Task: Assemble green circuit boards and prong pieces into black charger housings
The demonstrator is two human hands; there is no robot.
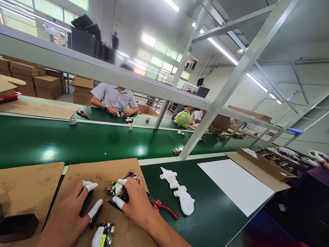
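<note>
My left hand [68, 212], with white finger cots on several fingertips, grips a dark box-like plastic case [86, 201] low over the cardboard; the fingers partly hide it. My right hand [137, 202], also in finger cots, is closed on a circuit board [112, 188] with wires and a white patch. Under that hand lies a thin black tool [113, 204] with a pointed tip. Red-handled pliers [166, 208] rest just right of the wrist. A second circuit board [109, 233] with a yellow label lies between my hands, nearer me.
Brown cardboard sheets [74, 171] cover the bench at left, with an open black case [19, 228] on them. Crumpled white gloves [185, 200] and a white sheet [236, 181] lie rightward. A metal post [200, 132] rises ahead. Across the green belt [84, 145], a person [115, 99] works.
</note>
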